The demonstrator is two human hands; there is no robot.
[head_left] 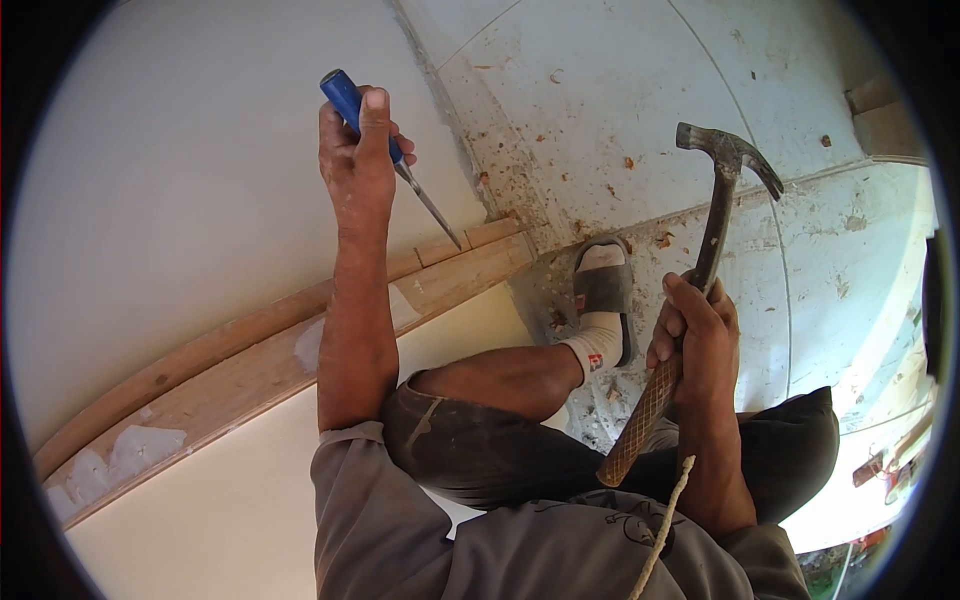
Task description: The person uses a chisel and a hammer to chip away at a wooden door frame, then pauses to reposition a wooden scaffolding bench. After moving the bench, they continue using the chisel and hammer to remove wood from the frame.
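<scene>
My left hand [360, 165] is closed around the blue handle of a chisel [425, 198], whose metal blade points down and to the right. The blade's tip is at or just above a wooden strip [400, 266] along the wall; I cannot tell if it touches. A claw hammer [712, 235] is in my right hand [700, 340], gripped at the lower part of its shaft. Its metal head is up, and the patterned grip end sticks out below the hand. The hammer head is well apart from the chisel, to its right.
A wooden ledge [240, 385] with white patches runs below the strip. My sandalled foot [603, 290] rests on the dusty floor [640, 120], among small debris. A cord [664, 530] hangs before my shirt. Wood pieces lie at the far right.
</scene>
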